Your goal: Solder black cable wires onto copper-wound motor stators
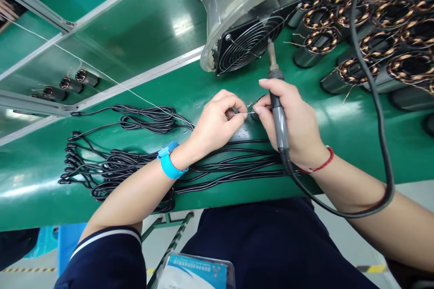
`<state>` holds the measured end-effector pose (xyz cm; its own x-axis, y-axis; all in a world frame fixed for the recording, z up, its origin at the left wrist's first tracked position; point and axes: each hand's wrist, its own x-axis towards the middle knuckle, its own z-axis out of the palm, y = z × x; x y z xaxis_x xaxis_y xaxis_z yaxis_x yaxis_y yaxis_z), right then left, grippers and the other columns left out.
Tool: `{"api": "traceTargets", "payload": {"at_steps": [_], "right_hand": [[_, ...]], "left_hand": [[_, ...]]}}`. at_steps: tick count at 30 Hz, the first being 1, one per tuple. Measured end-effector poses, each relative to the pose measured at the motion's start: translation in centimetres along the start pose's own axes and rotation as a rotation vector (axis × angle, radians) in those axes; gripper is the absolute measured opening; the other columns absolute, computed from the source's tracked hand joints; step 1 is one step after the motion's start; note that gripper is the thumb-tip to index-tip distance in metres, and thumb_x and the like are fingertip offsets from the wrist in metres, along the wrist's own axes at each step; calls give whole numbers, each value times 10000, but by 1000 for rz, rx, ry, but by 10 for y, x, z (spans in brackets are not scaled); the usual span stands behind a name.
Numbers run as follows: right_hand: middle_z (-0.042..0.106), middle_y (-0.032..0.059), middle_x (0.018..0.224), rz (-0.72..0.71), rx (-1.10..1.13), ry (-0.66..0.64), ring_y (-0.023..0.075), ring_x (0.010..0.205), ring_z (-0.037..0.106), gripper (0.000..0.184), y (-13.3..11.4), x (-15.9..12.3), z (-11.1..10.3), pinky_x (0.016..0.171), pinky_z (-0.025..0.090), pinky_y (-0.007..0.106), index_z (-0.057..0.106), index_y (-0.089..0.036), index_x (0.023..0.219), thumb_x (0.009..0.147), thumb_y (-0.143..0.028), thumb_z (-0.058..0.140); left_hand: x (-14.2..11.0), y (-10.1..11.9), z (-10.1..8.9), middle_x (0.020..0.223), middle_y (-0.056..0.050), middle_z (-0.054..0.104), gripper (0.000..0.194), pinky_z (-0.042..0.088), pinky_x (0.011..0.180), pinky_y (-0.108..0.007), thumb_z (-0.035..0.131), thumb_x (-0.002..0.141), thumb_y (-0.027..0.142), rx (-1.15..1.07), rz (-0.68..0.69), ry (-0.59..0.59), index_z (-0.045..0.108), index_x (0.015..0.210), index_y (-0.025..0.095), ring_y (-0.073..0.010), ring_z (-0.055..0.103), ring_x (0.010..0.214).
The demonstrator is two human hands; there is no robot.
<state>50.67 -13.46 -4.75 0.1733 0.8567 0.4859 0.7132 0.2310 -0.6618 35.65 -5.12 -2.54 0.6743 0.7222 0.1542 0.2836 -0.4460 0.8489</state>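
Note:
My right hand (291,119) is wrapped round a soldering iron (278,122), its tip pointing up in front of the fan grille. The same hand's thumb and forefinger are pinched at a thin wire close to my left hand. My left hand (220,119) is closed in a pinch on this thin wire (251,113), which bridges the small gap between both hands. A thin pale strand (129,92) runs from the upper left down behind my left wrist. Black cables (237,156) lie on the green bench beneath my hands. The exact wire ends are partly hidden by my fingers.
A fume hood with a fan grille (251,47) stands just beyond my hands. Several copper-wound stators (320,43) crowd the right side. Coiled black cables (129,162) lie at left. A metal frame rail (142,79) crosses behind, with more stators (71,85) past it.

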Motion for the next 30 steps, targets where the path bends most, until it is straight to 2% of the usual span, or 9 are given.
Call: {"api": "traceTargets", "payload": {"at_steps": [4,7,10,12,16,18,20,25,30], "right_hand": [[675,21,947,32,40,9,203,920,646,419,-2,-4,-10,880,531,394,490,-257,1302,897,-231,592],[687,15,966,109,58,107,193,906,673,434,-6,-17,-22,871,542,392,490,-262,1347,921,-260,571],[688,34,981,99,97,221,194,826,682,414,-9,-33,-29,769,557,387,547,-262,1324,911,-273,582],[673,40,939,67,132,306,165,713,658,398,-9,-43,-28,661,540,344,610,-264,1257,861,-257,646],[564,-11,666,-142,11,421,83,486,483,397,-1,-60,-26,432,402,245,665,-215,1179,786,-175,703],[526,-23,604,-269,-13,410,87,471,468,384,4,-67,-26,414,421,243,661,-184,1190,808,-169,681],[540,-19,608,-333,30,377,104,490,504,382,8,-70,-26,442,484,259,651,-170,1203,821,-177,674],[591,21,698,-342,166,329,116,552,567,311,5,-65,-24,466,530,243,670,-119,1124,814,-127,646],[576,15,680,-337,168,305,107,533,559,263,0,-60,-22,446,521,224,671,-122,1083,824,-115,625]], "left_hand": [[-1,1,1,807,-13,564,86,419,598,-204,592,747,62,-26,14,-25,617,710,135,-88,502,704],[-3,1,2,821,-11,564,105,420,588,-201,577,746,44,-41,13,-52,613,715,136,-78,492,680],[-3,0,4,832,-13,569,124,423,584,-198,563,744,27,-60,18,-86,601,706,139,-76,491,679],[-4,-1,4,838,-17,570,129,424,579,-198,558,744,23,-65,23,-104,592,699,138,-75,493,678],[-4,-1,7,834,-18,566,140,422,575,-199,551,739,11,-56,47,-117,576,688,139,-75,493,681],[-4,-1,8,824,-16,565,148,421,575,-200,551,735,4,-52,57,-111,568,682,141,-78,494,690],[-4,-1,9,813,-15,566,155,420,576,-202,551,735,1,-51,57,-105,561,677,144,-82,498,700],[-4,-1,10,802,-17,568,165,415,572,-210,554,723,-8,-45,45,-89,556,667,147,-97,515,735],[-5,-2,11,810,-17,572,170,413,579,-224,565,724,-4,-49,35,-66,553,666,155,-111,531,777]]}}
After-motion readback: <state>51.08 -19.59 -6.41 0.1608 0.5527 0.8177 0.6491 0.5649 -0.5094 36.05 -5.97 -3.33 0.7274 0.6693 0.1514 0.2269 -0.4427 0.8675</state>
